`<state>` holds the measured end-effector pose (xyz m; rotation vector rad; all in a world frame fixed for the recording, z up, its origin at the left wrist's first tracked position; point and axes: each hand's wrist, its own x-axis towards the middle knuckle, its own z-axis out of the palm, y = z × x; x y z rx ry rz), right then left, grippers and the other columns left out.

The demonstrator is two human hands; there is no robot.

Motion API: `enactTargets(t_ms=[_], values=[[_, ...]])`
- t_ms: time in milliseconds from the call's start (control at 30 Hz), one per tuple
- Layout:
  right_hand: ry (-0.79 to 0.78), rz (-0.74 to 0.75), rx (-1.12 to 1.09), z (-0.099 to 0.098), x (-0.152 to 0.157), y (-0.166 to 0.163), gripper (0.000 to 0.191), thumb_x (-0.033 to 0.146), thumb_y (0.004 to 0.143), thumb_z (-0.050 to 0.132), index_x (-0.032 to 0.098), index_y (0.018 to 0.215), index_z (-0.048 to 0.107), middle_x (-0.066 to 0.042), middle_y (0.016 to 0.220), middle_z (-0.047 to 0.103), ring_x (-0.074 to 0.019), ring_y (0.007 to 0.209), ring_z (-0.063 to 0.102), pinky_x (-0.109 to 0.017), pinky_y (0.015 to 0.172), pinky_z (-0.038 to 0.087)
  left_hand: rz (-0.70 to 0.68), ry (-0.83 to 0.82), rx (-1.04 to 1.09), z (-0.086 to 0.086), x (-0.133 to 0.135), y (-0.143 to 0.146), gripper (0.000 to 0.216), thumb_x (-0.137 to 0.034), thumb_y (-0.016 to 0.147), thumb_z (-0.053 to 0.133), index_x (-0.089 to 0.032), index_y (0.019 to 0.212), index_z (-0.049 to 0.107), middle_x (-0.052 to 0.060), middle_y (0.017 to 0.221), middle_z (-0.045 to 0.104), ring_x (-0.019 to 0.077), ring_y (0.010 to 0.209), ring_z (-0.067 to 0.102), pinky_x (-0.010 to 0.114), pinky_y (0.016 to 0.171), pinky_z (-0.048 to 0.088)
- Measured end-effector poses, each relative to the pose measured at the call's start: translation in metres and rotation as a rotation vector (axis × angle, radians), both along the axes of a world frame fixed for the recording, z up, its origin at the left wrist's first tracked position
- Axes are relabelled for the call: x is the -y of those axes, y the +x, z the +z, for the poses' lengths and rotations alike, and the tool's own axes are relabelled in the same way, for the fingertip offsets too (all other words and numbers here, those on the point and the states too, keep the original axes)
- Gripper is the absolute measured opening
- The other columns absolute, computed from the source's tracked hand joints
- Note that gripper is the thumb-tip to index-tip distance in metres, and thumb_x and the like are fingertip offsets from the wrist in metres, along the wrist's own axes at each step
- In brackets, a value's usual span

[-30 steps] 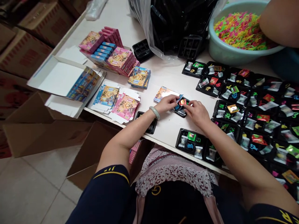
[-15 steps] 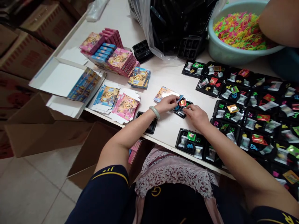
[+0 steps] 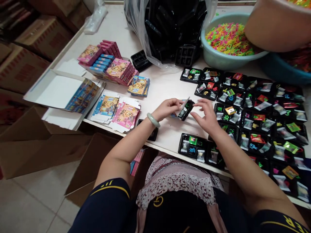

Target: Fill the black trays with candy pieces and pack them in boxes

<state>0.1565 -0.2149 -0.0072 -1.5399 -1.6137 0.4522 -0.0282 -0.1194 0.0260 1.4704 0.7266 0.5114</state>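
Observation:
My left hand (image 3: 167,109), a pale green bangle on its wrist, pinches a small thin carton (image 3: 174,114) with a flap standing up at its right end. A black compartment tray (image 3: 186,110) stands tilted at that end, against the raised flap; how far it sits inside the carton is hidden. A clear-wrapped piece shows in the tray. My right hand (image 3: 206,116) is just right of the tray, thumb and fingers apart by its edge; whether they touch it I cannot tell.
Filled trays (image 3: 252,123) cover the table's right side. Printed flat cartons (image 3: 125,113) and stacked boxes (image 3: 119,69) lie left, beside an open display box (image 3: 55,90). Behind are a bag of black trays (image 3: 170,32) and a basin (image 3: 233,60) of colourful small pieces.
The tray has gone from lying nearly flat to tilted up at the carton's end. My right hand's fingers have spread from a pinch. The camera view has shifted slightly.

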Motion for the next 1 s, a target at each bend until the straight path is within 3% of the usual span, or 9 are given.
enactTargets(t_ms=[67, 133, 267, 333, 467, 633, 800, 933, 1000], values=[[0.041, 0.098, 0.067, 0.03, 0.011, 0.01, 0.043, 0.047, 0.082, 0.065, 0.027, 0.118, 0.056, -0.012, 0.133, 0.047, -0.0303, 0.123, 0.047, -0.046, 0.091, 0.049, 0.01, -0.024, 0.027, 0.025, 0.008, -0.004, 0.013, -0.024, 0.075, 0.063, -0.014, 0.072, 0.055, 0.006, 0.097, 0.067, 0.0114, 0.074, 0.058, 0.027, 0.069, 0.047], [0.041, 0.176, 0.069, 0.057, 0.027, 0.014, 0.039, 0.043, 0.084, 0.064, 0.03, 0.12, 0.055, -0.009, 0.125, 0.052, -0.0284, 0.117, 0.052, -0.045, 0.091, 0.049, 0.021, -0.063, 0.048, 0.041, 0.024, -0.007, 0.02, -0.033, 0.08, 0.061, -0.015, 0.074, 0.055, 0.004, 0.086, 0.064, 0.0126, 0.075, 0.059, 0.027, 0.068, 0.048], [0.035, 0.069, 0.024, 0.077, 0.072, 0.011, 0.027, 0.034, 0.089, 0.059, 0.031, 0.115, 0.057, -0.006, 0.102, 0.059, -0.0239, 0.095, 0.06, -0.04, 0.079, 0.053, -0.089, -0.075, 0.197, 0.038, 0.081, -0.014, 0.038, -0.05, 0.081, 0.065, -0.022, 0.106, 0.056, 0.007, 0.105, 0.064, 0.0192, 0.099, 0.062, 0.031, 0.079, 0.053], [0.013, 0.038, 0.03, 0.071, 0.099, 0.007, 0.024, 0.034, 0.089, 0.059, 0.03, 0.113, 0.059, -0.006, 0.1, 0.06, -0.0237, 0.093, 0.06, -0.04, 0.078, 0.053, -0.073, -0.043, 0.246, 0.019, 0.118, -0.019, 0.054, -0.041, 0.075, 0.075, -0.026, 0.12, 0.05, 0.009, 0.123, 0.06, 0.0212, 0.113, 0.059, 0.033, 0.091, 0.052], [-0.094, 0.086, 0.073, 0.049, 0.149, 0.001, 0.02, 0.034, 0.092, 0.054, 0.027, 0.108, 0.065, -0.007, 0.096, 0.06, -0.0226, 0.089, 0.063, -0.038, 0.076, 0.055, 0.077, -0.15, 0.239, -0.024, 0.18, -0.029, 0.053, -0.035, 0.084, 0.068, -0.026, 0.129, 0.043, 0.011, 0.123, 0.062, 0.0201, 0.113, 0.061, 0.035, 0.095, 0.051], [-0.196, 0.167, 0.028, 0.028, 0.189, -0.001, 0.027, 0.034, 0.091, 0.056, 0.03, 0.115, 0.066, -0.009, 0.109, 0.061, -0.0235, 0.093, 0.065, -0.039, 0.075, 0.057, 0.081, -0.12, 0.226, -0.053, 0.209, -0.046, 0.063, -0.031, 0.084, 0.068, -0.03, 0.137, 0.034, 0.01, 0.121, 0.063, 0.0178, 0.105, 0.065, 0.033, 0.09, 0.054], [-0.119, -0.097, -0.276, 0.012, 0.207, -0.008, 0.029, 0.032, 0.088, 0.06, 0.031, 0.118, 0.062, -0.006, 0.11, 0.067, -0.0216, 0.091, 0.068, -0.037, 0.074, 0.059, 0.107, 0.152, 0.149, -0.053, 0.207, -0.054, 0.049, -0.028, 0.085, 0.066, -0.027, 0.13, 0.048, 0.008, 0.119, 0.063, 0.0167, 0.102, 0.065, 0.03, 0.087, 0.055], [-0.127, -0.063, -0.26, 0.006, 0.206, -0.014, 0.016, 0.032, 0.092, 0.054, 0.027, 0.097, 0.068, -0.005, 0.096, 0.07, -0.0221, 0.094, 0.067, -0.041, 0.083, 0.056, 0.139, 0.331, 0.005, -0.04, 0.202, -0.044, 0.018, -0.032, 0.088, 0.06, -0.021, 0.102, 0.065, 0.006, 0.095, 0.067, 0.0171, 0.09, 0.064, 0.032, 0.081, 0.054], [-0.129, -0.078, -0.287, 0.005, 0.202, -0.014, 0.015, 0.032, 0.091, 0.054, 0.026, 0.091, 0.068, -0.006, 0.096, 0.068, -0.0215, 0.094, 0.066, -0.039, 0.081, 0.057, 0.178, 0.308, -0.017, -0.033, 0.199, -0.035, 0.018, -0.035, 0.089, 0.058, -0.019, 0.086, 0.065, 0.005, 0.086, 0.066, 0.0173, 0.088, 0.063, 0.032, 0.081, 0.053]])
